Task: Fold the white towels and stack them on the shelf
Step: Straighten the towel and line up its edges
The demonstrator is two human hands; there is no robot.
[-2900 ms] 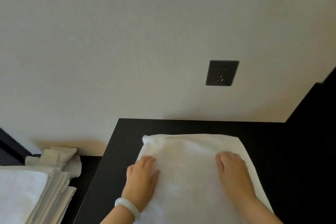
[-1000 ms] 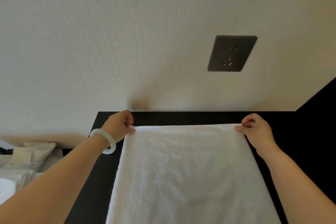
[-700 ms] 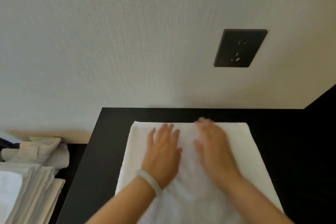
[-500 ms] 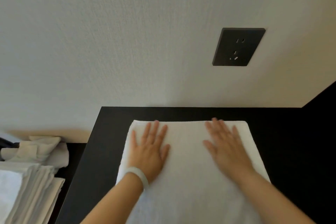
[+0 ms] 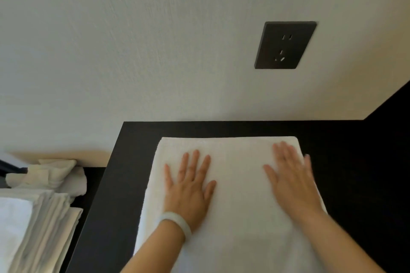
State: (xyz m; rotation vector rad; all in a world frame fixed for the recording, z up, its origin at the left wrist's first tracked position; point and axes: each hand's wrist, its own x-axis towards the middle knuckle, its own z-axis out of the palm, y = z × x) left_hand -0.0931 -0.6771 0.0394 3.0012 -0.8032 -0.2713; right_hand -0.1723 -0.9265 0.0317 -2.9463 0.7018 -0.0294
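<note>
Head view: white towel spread flat on black shelf, far edge near wall; left hand, pale bracelet at wrist, flat on towel, fingers straight and spread; right hand likewise flat, near right edge; folded towel stack lower left; dark socket above.

White towel, black shelf

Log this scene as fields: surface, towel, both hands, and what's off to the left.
surface: black tabletop against a pale wall
towel: white towel lying flat on it
left hand: flat on the towel, fingers spread, pale bangle on wrist
right hand: flat near the towel's right edge
left side: stack of folded towels, crumpled cloth behind
</note>
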